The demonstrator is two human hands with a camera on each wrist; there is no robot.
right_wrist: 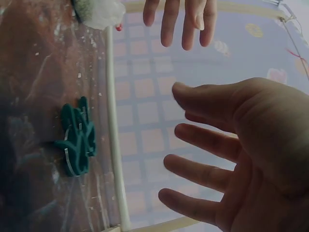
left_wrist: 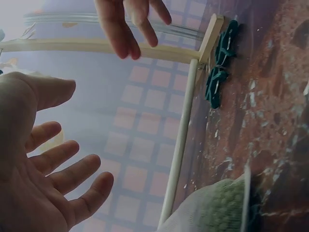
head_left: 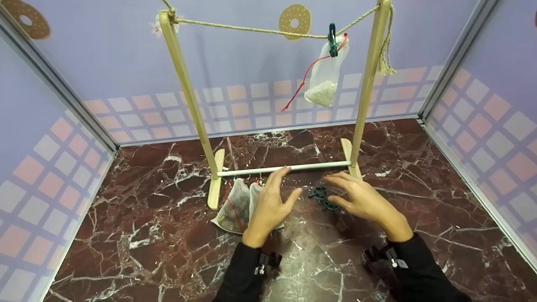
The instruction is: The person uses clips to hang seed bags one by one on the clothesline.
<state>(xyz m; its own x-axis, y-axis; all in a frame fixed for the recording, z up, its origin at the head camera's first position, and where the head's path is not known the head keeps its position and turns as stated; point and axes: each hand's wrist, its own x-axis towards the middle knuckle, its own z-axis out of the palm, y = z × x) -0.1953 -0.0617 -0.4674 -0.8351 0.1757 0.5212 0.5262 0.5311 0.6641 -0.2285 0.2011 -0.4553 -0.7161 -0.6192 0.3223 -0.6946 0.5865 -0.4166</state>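
Note:
Both hands hover above the surface, palms facing each other, fingers spread and holding nothing. The left hand (head_left: 272, 206) is over the mesh bags (head_left: 237, 209) with dark contents, partly hiding one; a bag with green contents (left_wrist: 224, 205) shows in the left wrist view. Just left of the right hand (head_left: 367, 199) lie green clips (head_left: 321, 195), also in the right wrist view as green clips (right_wrist: 77, 137). A white mesh bag (head_left: 323, 90) with pale grains and a red cord hangs from the rope (head_left: 251, 29), held by a green clip (head_left: 332, 42).
A wooden frame stands at the back, with a left post (head_left: 188, 92), a right post (head_left: 369, 79) and a white crossbar (head_left: 302, 167) low between them. Patterned walls (head_left: 251, 63) enclose the dark red marbled surface (head_left: 147, 235) at the back and both sides.

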